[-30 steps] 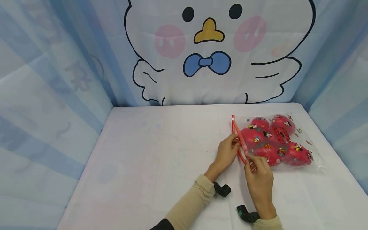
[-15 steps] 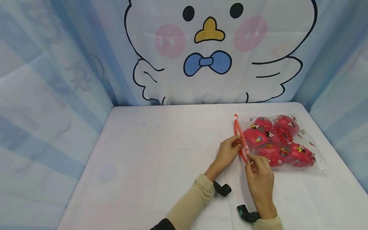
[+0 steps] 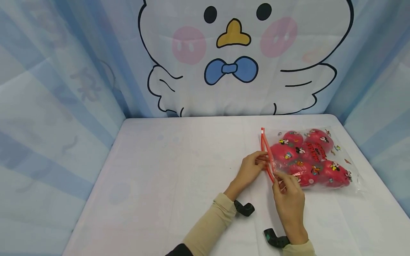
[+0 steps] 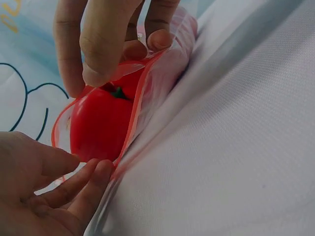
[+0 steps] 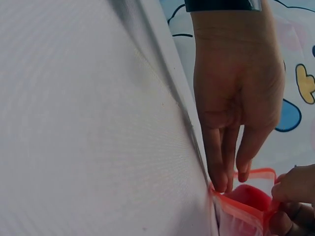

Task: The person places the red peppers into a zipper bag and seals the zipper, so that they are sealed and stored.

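A clear zip bag [image 3: 344, 151] with cartoon prints and a red zip edge [image 3: 270, 151] lies at the right of the table, its mouth facing left. Inside are several red bell peppers [image 4: 98, 128]; one with a green stem shows through the parted mouth in the left wrist view. My left hand [image 3: 251, 169] is at the mouth, its fingers nearly straight with the tips touching the red rim and the thumb close by. Curled at the near end of the mouth, my right hand [image 3: 289, 195] pinches the red edge between thumb and fingers.
The table [image 3: 160, 185] has a white cloth. A curtain [image 3: 192, 96] with a cartoon print hangs behind its back edge, and blue curtains [image 3: 48, 124] close off the sides. Each wrist wears a black camera [image 3: 246, 209].
The bag has shifted slightly to the right, then stayed. My left hand and forearm have just drawn a little to the left. My right hand has kept its place.
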Demonstrator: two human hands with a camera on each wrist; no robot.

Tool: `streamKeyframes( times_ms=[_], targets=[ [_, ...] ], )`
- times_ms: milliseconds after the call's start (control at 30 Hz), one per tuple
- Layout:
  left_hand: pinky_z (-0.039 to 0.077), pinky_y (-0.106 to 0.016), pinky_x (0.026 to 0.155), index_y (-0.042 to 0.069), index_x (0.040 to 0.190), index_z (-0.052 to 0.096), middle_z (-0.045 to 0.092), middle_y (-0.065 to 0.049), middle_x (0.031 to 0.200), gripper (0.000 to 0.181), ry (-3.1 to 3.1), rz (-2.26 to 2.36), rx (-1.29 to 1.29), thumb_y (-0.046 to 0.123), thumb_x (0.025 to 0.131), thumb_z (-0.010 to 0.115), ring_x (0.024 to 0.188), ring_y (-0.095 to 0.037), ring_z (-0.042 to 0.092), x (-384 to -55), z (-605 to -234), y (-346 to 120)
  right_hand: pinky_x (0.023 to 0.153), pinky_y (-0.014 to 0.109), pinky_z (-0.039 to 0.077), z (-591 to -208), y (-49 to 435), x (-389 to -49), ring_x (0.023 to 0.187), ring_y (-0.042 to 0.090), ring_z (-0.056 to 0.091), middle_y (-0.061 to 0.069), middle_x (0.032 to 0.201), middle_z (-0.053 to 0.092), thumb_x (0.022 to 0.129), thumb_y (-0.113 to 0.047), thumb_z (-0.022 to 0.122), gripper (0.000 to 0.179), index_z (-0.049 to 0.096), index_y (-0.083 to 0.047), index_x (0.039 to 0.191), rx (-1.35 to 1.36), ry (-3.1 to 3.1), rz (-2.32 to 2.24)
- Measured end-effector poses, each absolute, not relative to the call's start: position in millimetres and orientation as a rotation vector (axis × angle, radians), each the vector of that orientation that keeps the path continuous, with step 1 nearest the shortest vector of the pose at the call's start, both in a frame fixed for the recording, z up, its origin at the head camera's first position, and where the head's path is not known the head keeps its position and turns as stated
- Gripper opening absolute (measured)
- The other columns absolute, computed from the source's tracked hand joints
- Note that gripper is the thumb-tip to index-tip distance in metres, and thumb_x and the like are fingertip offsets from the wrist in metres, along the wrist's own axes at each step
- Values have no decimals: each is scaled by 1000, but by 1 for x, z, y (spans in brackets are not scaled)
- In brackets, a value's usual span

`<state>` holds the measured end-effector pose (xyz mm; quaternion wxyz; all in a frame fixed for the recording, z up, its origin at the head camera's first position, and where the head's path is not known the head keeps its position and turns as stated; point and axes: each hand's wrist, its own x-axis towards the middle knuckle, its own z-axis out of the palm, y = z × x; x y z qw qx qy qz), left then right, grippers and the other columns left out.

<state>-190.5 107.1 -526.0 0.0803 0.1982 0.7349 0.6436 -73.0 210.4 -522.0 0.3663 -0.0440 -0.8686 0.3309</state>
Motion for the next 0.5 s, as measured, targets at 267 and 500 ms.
streamKeyframes(
  times_ms=[267, 500],
  targets=[
    [58, -18, 60, -2, 121, 67, 75, -18, 104, 22, 2270, 1964, 459, 10, 104, 61, 76, -27, 77, -196, -516, 111, 64, 6, 35, -522, 211, -73, 73, 16, 55, 13, 88, 70, 86, 9, 75, 26, 77, -1, 109, -151, -2305, 819],
    [48, -15, 45, 0, 114, 71, 76, -12, 95, 22, 2412, 1877, 324, 18, 103, 66, 68, -31, 76, -205, -503, 119, 63, 4, 34, -520, 210, -71, 73, 18, 57, 13, 90, 70, 87, 8, 75, 25, 77, -2, 110, -185, -2345, 832]
  ],
)
